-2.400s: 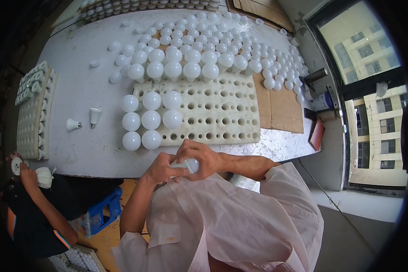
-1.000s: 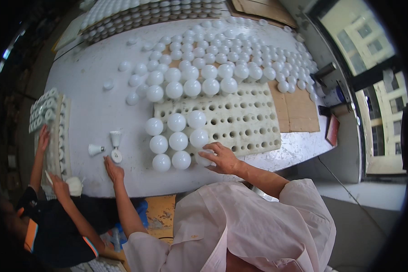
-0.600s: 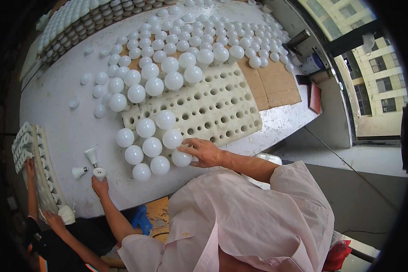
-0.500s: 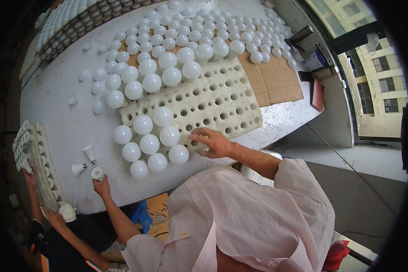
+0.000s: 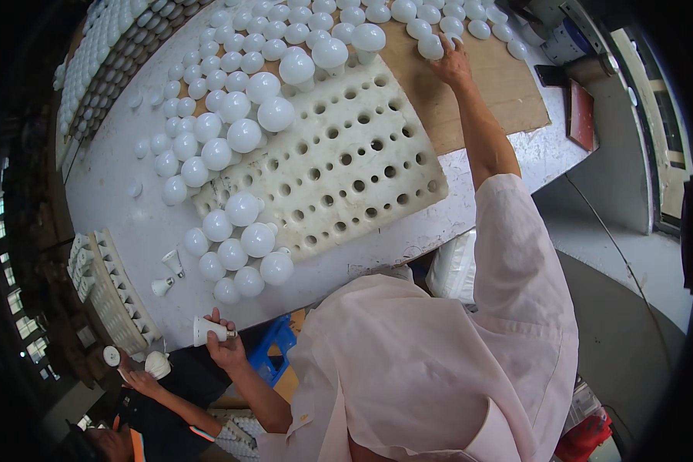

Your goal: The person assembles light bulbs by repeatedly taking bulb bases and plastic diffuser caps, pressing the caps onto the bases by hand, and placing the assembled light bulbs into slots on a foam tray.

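So the big grey desk (image 5: 115, 177) is carrying pretty much everything here. On it, one white foam tray (image 5: 339, 165) punched with rows of round holes is sitting in the middle, rough and chipped along its edges. Eight smooth white bulb domes (image 5: 242, 250) are standing in its near left corner, and a few more are sitting along its far edge. Far too many loose domes (image 5: 223, 69) to count are spreading across the far left side. A flat brown cardboard sheet (image 5: 481, 85) is lying far right. Two small white bulb bases (image 5: 169, 273) are resting near the left edge.

The right hand (image 5: 448, 63) is reaching far out, fingers spread over one dome (image 5: 430, 46) on the cardboard. The left hand (image 5: 225, 348) is hanging off the near edge, its grip pinching one white cone-shaped bulb base (image 5: 208, 331) with a metal end.
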### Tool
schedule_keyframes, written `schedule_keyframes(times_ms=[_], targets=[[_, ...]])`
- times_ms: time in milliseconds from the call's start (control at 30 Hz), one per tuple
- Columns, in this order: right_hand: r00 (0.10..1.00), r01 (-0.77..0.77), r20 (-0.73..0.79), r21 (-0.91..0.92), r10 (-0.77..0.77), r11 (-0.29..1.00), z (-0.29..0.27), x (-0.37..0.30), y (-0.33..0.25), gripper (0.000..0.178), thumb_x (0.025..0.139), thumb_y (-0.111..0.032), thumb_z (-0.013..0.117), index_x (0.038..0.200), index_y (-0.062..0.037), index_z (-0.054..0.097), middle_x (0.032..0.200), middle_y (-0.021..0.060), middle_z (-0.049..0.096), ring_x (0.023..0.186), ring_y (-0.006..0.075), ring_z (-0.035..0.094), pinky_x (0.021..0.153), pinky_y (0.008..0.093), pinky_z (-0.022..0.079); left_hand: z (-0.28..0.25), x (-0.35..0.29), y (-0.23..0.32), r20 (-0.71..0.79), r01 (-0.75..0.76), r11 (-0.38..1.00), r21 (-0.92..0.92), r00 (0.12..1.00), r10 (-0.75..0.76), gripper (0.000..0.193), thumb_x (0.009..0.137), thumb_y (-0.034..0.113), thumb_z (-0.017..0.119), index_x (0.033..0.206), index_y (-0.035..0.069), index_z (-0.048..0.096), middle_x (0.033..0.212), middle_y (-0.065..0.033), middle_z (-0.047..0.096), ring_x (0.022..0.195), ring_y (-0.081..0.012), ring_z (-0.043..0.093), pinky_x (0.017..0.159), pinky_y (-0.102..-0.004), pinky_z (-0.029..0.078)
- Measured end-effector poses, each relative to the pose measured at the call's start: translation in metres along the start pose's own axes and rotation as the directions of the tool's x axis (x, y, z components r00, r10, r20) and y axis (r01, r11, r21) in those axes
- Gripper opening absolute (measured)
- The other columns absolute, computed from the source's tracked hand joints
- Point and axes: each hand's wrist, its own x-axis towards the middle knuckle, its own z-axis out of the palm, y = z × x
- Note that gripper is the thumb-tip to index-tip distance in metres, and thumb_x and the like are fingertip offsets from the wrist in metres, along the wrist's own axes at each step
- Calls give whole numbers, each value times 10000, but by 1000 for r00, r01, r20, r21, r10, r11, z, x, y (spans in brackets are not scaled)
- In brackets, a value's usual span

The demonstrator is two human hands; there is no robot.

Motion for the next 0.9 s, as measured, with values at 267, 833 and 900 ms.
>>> schedule_keyframes(times_ms=[267,833,900], targets=[[980,-21,199,-10,22,1000,-7,24,-22,734,699,-389,726,1333,-185,418,1285,184,476,1160,357,508,936,453,458,84,-26,1,148,59,982,179,985,-87,564,776,150,653,1257,-24,417,1192,-248,574,824,-201,594,678,-312,479],[879,-44,461,331,-121,943,-65,-111,-4,734,669,-431,709,1296,-144,456,1124,213,582,1020,376,581,869,442,470,171,-31,-37,327,80,884,460,911,-253,575,633,93,658,1154,-91,498,1067,-264,626,725,-197,641,572,-274,495],[895,42,416,284,-162,958,-62,-121,-3,738,680,-412,710,1309,-134,442,1128,213,578,1017,379,579,868,439,470,174,-29,-39,338,82,870,486,900,-274,554,627,72,648,1136,-96,509,1059,-262,631,724,-193,645,581,-279,507]])
